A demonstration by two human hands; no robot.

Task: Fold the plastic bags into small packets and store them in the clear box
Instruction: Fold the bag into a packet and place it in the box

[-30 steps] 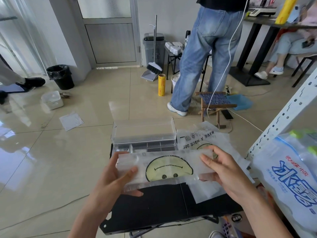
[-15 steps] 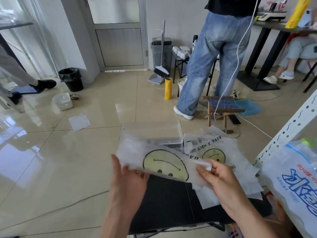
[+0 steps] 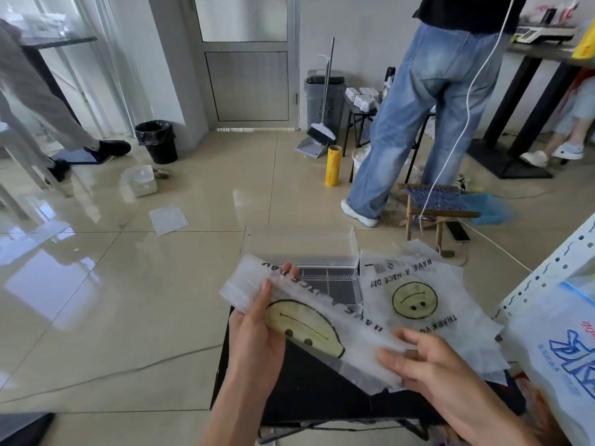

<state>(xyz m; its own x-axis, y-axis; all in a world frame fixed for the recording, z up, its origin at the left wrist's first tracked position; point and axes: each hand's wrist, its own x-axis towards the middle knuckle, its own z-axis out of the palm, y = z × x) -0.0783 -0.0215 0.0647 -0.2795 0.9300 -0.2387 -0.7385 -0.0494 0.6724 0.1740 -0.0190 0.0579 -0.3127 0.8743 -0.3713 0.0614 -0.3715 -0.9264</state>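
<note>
A translucent plastic bag (image 3: pixel 309 320) with a yellow smiley face, folded into a long strip, hangs slanted above the black table (image 3: pixel 309 391). My left hand (image 3: pixel 254 333) grips its upper left end, thumb on top and fingers behind. My right hand (image 3: pixel 425 365) pinches its lower right end. Behind the strip stands the clear box (image 3: pixel 302 252) with its lid up and dividers inside. Beside the box, to its right, lies a pile of flat smiley bags (image 3: pixel 415 297).
A big blue-printed bag (image 3: pixel 560 349) leans at the right by a white perforated shelf post (image 3: pixel 544 275). A person in jeans (image 3: pixel 418 117) stands behind, next to a small wooden stool (image 3: pixel 434 204). Bins, a broom, a yellow roll and papers sit on the tiled floor.
The folded strip has tilted, its left end raised and its right end lowered. My hands have spread along it toward the two ends. The camera has tipped up a little.
</note>
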